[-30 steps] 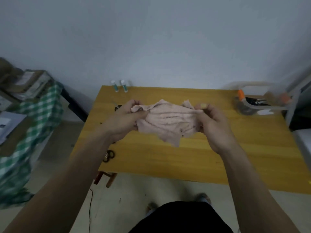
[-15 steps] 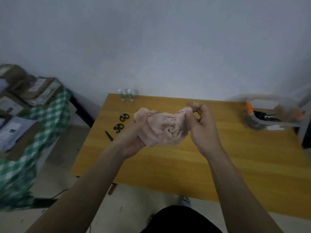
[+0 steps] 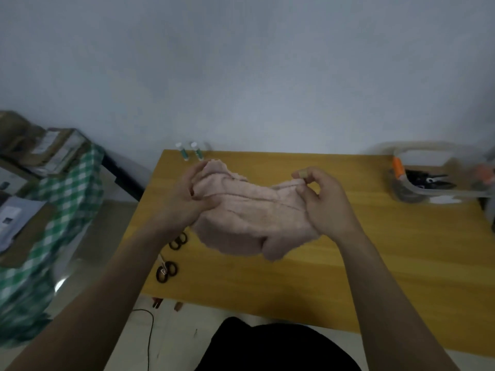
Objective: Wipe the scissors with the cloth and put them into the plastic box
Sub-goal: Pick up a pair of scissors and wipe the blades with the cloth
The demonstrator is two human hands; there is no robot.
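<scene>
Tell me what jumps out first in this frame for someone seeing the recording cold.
The pink cloth dominates the middle, stretched above the yellow table between the left hand and the right hand, each gripping an edge. Below the left forearm, two pairs of scissors lie near the table's left edge. At the far right stands the clear plastic box with dark tools inside.

No text, label, brand or number can be read anywhere; the printed papers [image 3: 10, 218] far left of the fingers are too blurred to make out.
</scene>
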